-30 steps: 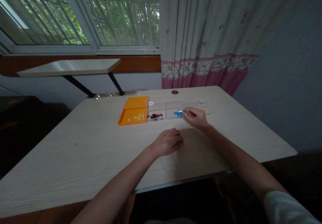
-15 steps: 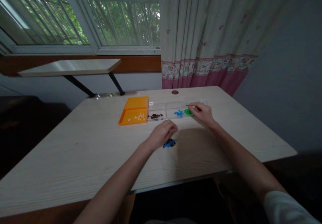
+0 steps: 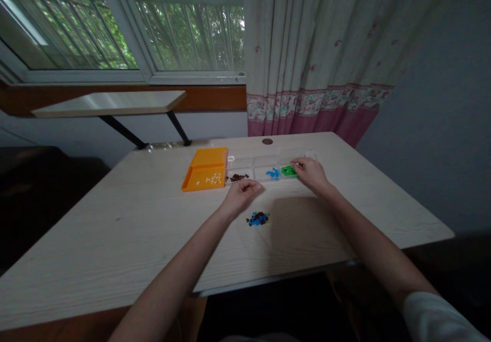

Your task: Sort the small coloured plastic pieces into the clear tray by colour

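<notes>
My left hand [image 3: 242, 194] hovers above the table in front of the clear box, thumb and fingers pinched together; whatever is in the pinch is too small to make out. Below it lies a mixed pile of tiny blue, brown and green pieces [image 3: 258, 219]. My right hand [image 3: 311, 173] is at the right end of the clear compartment box [image 3: 253, 167], fingertips closed by the green pieces [image 3: 288, 171]; anything between them is hidden. Blue pieces [image 3: 273, 173] and brown pieces [image 3: 238, 177] lie in other compartments.
An orange case [image 3: 209, 156] with small white pieces [image 3: 215, 178] adjoins the clear box on the left. A raised shelf [image 3: 111, 102] on black legs stands at the back left. A round brown disc [image 3: 267, 141] is at the table's [image 3: 153, 229] far edge.
My left hand has moved from over the mixed pile up and to the left, uncovering the pile. My right hand has shifted slightly right and the green pieces show more.
</notes>
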Demonstrator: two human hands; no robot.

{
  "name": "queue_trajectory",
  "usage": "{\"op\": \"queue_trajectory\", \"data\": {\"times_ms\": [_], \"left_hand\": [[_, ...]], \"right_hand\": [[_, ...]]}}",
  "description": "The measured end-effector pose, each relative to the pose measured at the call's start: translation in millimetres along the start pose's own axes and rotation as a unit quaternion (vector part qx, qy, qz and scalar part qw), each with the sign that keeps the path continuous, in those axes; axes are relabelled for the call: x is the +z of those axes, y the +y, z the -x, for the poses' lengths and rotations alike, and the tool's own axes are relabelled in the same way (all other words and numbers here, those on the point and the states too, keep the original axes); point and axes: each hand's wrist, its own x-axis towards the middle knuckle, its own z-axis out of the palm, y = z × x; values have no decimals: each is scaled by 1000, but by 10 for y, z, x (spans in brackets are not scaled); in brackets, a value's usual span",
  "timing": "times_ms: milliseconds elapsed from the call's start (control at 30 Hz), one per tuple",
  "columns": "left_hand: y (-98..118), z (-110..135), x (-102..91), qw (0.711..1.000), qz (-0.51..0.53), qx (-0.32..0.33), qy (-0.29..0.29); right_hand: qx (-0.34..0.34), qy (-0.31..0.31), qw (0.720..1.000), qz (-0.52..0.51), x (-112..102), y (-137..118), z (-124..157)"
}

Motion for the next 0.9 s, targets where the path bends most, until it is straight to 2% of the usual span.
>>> {"op": "queue_trajectory", "data": {"times_ms": [133,233,333,400,467,533,600,667,733,900], "left_hand": [[-27,-1,7,996,70,-62,13],[-39,0,13,994,82,-75,7],[-62,-12,-1,997,43,-62,5],[-78,-17,-25,998,-56,-19,6],[-82,-6,-51,977,-209,51,-3],[-70,21,-71,930,-347,113,-28],[-49,53,-79,891,-426,145,-65],[-31,75,-82,869,-459,156,-98],[-21,83,-87,860,-469,162,-121],[-27,73,-103,859,-452,176,-165]], "right_hand": [[-61,-13,997,-50,36,-272,84],[-100,-39,993,-58,58,-476,144],[-74,-45,996,-37,24,-481,124],[-36,-54,998,-6,-16,-368,62],[-12,-83,996,25,-42,-225,-18],[-6,-116,992,39,-37,-111,-94],[-8,-137,990,41,-3,-54,-151],[-11,-151,988,39,44,-43,-187],[-13,-161,986,36,86,-49,-209],[-21,-143,989,0,93,-26,-227]]}}
